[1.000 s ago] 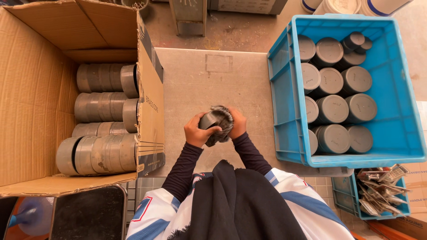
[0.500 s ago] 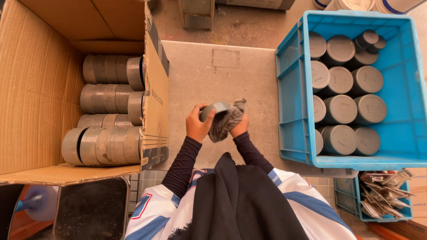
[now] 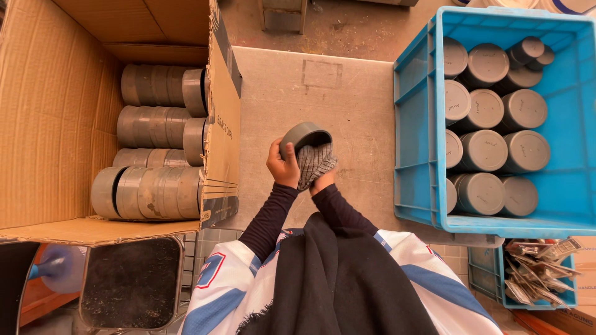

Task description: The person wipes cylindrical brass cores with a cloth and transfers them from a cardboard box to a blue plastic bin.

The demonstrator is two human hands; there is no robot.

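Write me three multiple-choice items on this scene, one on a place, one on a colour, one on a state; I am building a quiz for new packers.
1. Where do the standing grey caps sit?
A. in the crate on the right
B. on the floor
C. in the dark bin

2. What colour is that crate?
A. red
B. blue
C. green

3. What is the left hand doing?
A. resting flat
B. hanging free
C. holding a grey cap

Answers:
1 A: the grey caps stand inside the crate.
2 B: its walls are blue.
3 C: the left hand holds the grey cap; the right hand presses a checked cloth to it.
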